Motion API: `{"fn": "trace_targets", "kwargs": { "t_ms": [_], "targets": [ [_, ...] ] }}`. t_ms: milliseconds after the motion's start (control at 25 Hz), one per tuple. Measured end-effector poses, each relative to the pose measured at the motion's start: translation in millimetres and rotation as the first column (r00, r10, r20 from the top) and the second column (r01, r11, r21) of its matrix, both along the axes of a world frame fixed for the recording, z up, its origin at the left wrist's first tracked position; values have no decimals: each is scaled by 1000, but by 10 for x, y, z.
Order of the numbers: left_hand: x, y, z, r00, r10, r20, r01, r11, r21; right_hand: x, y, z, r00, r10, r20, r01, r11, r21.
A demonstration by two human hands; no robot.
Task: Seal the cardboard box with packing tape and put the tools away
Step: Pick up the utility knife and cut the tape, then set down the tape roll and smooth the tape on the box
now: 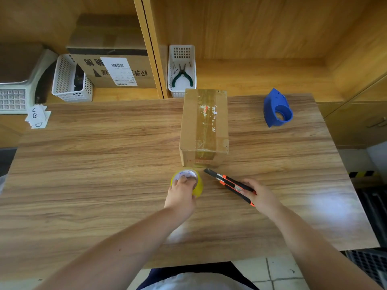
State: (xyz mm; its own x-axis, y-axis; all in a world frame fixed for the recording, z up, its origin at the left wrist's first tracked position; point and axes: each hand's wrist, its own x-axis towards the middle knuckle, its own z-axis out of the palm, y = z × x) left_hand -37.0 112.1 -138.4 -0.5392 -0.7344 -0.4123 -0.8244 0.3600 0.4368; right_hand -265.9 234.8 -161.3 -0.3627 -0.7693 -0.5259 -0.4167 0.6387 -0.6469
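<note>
A closed cardboard box (204,124) stands in the middle of the wooden table (104,164), with a strip of yellowish tape along its top seam and down its near face. Just in front of it, my left hand (181,195) grips a yellow roll of packing tape (195,181), fingers inside its core. To the right, my right hand (260,195) holds the handle of a black and orange utility knife (228,182), its tip pointing toward the box. A blue tape dispenser (276,108) lies at the table's far right.
A white basket (181,53) holding green-handled pliers (182,75) stands behind the box on a wooden shelf. Further left are another white basket (69,80), a large labelled carton (117,70), a scale with a keypad (14,95) and paper slips (37,117).
</note>
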Motion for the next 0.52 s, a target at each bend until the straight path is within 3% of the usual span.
{"fn": "trace_targets", "kwargs": {
  "t_ms": [160,320,440,520],
  "targets": [
    [27,18,-112,936,-252,245,286,951,-116,121,-21,-149,995,-39,-87,47,995,91],
    [77,14,-207,887,-359,292,405,907,-117,190,-38,-241,964,-163,-210,186,978,94],
    [160,10,-211,911,-365,194,392,912,-125,221,14,-338,942,-166,-292,198,976,85],
    [237,-56,-195,973,-232,-3,225,946,-235,218,19,-333,935,-156,-319,198,974,106]
  ]
}}
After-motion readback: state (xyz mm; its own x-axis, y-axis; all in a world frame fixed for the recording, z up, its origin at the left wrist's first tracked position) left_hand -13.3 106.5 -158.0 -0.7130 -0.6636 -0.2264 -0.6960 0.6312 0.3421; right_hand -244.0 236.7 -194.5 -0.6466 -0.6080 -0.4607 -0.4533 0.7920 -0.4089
